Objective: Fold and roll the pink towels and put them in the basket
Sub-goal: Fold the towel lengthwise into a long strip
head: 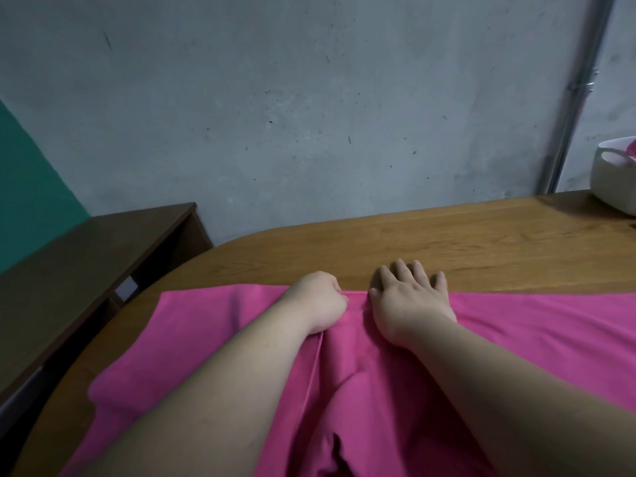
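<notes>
A pink towel [213, 325] lies spread across the wooden table [447, 242], with a crease running down its middle toward me. My left hand [318, 299] has its fingers curled and pinches the towel's far edge near the centre. Right beside it, my right hand [409, 294] lies flat with fingers straight, its palm on the towel's far edge and its fingertips on the bare wood. A white basket [611, 182] stands at the table's far right corner, partly cut off by the frame, with something pink showing inside it.
A grey concrete wall rises directly behind the table. A metal pipe [571, 98] runs down the wall at the right. A dark brown shelf unit [96, 259] stands lower at the left, beside the table's rounded corner.
</notes>
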`<state>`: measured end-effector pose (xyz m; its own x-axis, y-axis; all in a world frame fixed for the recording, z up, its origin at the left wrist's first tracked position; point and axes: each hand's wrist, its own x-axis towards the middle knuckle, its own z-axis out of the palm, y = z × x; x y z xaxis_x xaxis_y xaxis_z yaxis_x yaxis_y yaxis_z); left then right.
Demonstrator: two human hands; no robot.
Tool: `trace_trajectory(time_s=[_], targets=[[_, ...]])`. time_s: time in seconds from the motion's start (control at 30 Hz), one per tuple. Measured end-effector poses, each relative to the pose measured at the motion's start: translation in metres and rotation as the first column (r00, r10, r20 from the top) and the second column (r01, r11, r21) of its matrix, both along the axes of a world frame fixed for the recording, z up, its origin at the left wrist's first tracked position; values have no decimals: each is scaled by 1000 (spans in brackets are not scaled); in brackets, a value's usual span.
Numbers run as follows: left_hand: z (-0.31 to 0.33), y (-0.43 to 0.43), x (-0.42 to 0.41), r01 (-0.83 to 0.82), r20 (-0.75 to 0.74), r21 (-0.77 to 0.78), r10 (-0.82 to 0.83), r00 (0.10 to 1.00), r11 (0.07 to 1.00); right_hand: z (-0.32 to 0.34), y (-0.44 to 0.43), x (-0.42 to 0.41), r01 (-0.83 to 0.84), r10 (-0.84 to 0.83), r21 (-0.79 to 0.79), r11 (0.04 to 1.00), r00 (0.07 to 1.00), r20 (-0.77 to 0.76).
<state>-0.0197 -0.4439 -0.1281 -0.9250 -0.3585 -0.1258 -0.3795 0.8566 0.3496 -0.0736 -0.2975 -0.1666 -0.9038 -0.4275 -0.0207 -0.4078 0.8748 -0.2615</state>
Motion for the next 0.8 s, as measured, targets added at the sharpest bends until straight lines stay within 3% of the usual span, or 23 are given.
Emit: trace_trajectory(time_s=[0.23,0.7,0.8], targets=[[26,-43,12,-100,14,-65,101,995,993,5,-2,6,21,-22,48,999,1000,17],[0,-57,0,-69,33,-30,70,997,997,10,-23,2,84,-88,78,993,995,53],[1,-58,1,-60,16,-5,60,998,998,16,-62,7,-55,52,57,997,997,55]])
